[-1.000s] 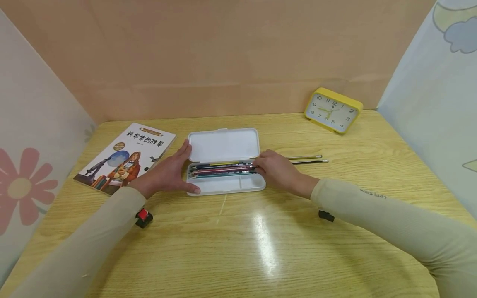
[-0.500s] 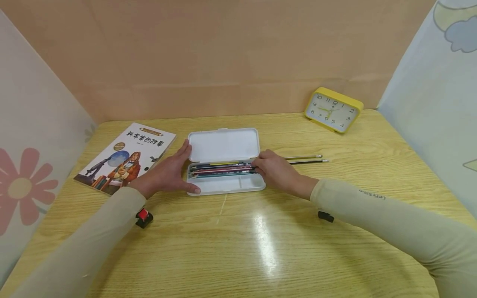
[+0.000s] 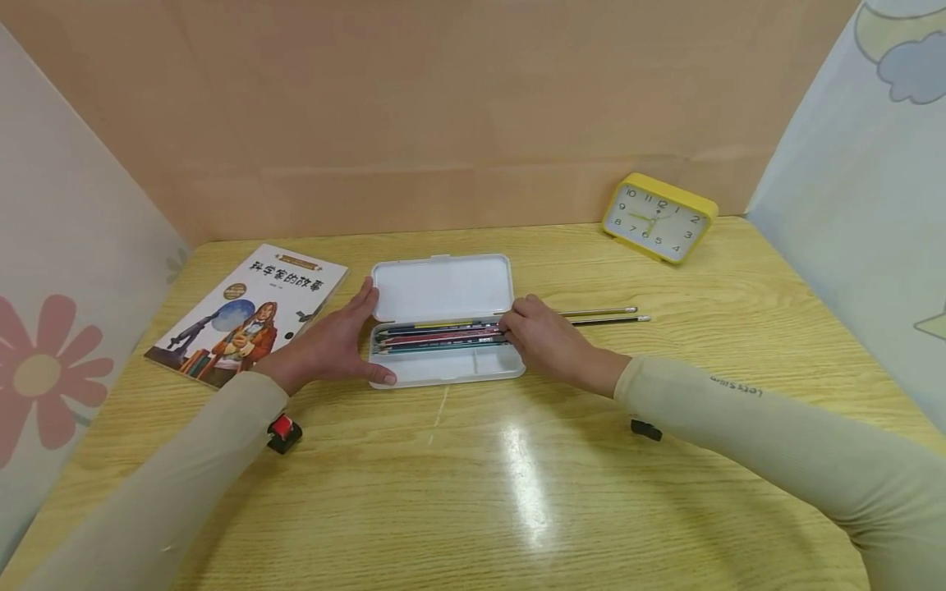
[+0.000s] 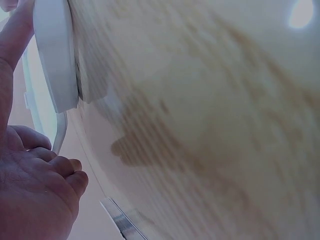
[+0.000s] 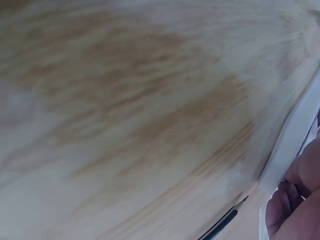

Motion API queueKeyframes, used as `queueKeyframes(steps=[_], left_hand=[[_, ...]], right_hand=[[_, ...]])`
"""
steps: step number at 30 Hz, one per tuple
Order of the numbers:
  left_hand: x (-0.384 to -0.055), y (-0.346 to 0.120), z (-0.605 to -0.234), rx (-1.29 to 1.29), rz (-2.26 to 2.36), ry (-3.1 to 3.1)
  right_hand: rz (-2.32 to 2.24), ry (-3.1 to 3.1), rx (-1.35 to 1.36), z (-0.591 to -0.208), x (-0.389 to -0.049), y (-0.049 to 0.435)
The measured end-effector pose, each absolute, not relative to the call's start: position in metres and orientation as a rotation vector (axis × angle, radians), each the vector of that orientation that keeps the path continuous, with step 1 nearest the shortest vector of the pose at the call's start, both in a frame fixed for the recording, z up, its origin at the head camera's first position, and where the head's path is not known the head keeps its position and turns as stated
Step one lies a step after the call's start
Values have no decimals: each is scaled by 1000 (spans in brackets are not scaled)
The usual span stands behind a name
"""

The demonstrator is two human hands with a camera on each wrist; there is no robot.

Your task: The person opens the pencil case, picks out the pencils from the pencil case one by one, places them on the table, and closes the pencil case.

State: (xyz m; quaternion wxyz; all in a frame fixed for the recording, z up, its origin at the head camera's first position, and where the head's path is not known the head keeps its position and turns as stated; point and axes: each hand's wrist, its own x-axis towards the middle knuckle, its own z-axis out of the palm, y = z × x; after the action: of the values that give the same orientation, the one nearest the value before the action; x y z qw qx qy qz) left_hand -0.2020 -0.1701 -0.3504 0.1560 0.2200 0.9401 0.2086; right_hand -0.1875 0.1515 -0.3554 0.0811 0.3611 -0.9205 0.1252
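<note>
In the head view, an open white pencil case [image 3: 443, 373] lies mid-table, its lid [image 3: 443, 287] laid back away from me. Several dark, red and green pencils [image 3: 436, 336] fill its rear part. My left hand [image 3: 336, 341] spreads around the case's left end, thumb on the front edge and fingers against the lid's side. At the right end, my right hand [image 3: 547, 341] pinches the ends of pencils in the case; its fingertips are partly hidden. Two loose pencils [image 3: 609, 316] lie on the table behind that hand. The right wrist view shows one loose pencil's sharpened tip [image 5: 242, 202].
To the left lies a book [image 3: 247, 316] with an illustrated cover. A yellow alarm clock [image 3: 660, 220] stands at the back right. Brown paper [image 3: 473, 123] covers the back wall, and patterned panels [image 3: 44, 246] rise at both sides of the wooden table [image 3: 414, 484].
My right hand has shifted very slightly, its fingers staying on the pencils at the case's right end. The left hand and the case look the same.
</note>
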Motion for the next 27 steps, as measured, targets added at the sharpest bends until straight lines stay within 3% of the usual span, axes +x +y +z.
queueKeyframes(steps=[27], left_hand=[[-199, -169, -348, 630, 590, 2700]], right_hand=[[442, -2698, 1076, -356, -180, 167]])
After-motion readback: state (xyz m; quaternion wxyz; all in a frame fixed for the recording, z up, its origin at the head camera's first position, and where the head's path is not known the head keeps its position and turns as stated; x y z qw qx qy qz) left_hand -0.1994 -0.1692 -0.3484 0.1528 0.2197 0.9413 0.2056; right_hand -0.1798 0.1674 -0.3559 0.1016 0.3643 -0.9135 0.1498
